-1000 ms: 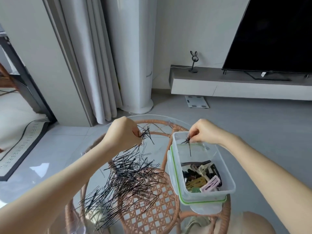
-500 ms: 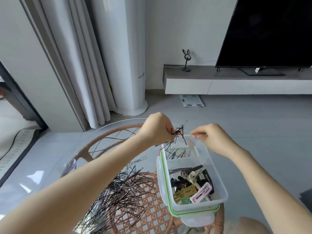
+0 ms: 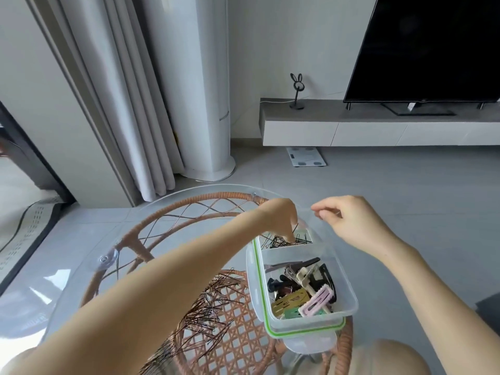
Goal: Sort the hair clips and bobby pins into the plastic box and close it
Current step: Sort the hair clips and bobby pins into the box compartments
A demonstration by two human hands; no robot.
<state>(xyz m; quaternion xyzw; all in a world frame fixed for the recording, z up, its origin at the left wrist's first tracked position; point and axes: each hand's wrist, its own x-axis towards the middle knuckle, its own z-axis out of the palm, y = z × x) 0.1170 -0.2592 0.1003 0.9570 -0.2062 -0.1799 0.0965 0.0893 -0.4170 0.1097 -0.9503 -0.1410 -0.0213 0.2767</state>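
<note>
Clear plastic is what the box (image 3: pixel 305 277) is made of, with a green seal running along the lid tucked underneath it, and it's sitting on the right side of the glass tabletop (image 3: pixel 81 255). The person's left hand (image 3: pixel 281 217) is dipping fingertips-down into the far compartment of the box, right on top of a little nest of bobby pins (image 3: pixel 286 240) already lying in there. The fingers look pinched together, but whether they're gripping pins or letting go, can't tell from this angle. The right hand (image 3: pixel 349 223) is hovering just past the far right corner of the box, thumb and forefinger pinched loosely with nothing obvious between them.

So it's looking like mid-sort: the pin-dropping step. The near compartment is already holding the hair clips (image 3: pixel 303 288), a chunky mix of black, brown, beige, pink and green plastic and metal pieces. Left of the box, a big messy pile of loose pins (image 3: pixel 205 312) is sprawling over the glass, thin dark wires with a slight sheen, pointing every which way above the woven wicker base (image 3: pixel 238 339).

Next move probably calls for going back to that pile for another bunch. Those skinny, springy wires will likely tangle and slide on smooth glass, so pinching small bundles seems safer. The lid comes last.
</note>
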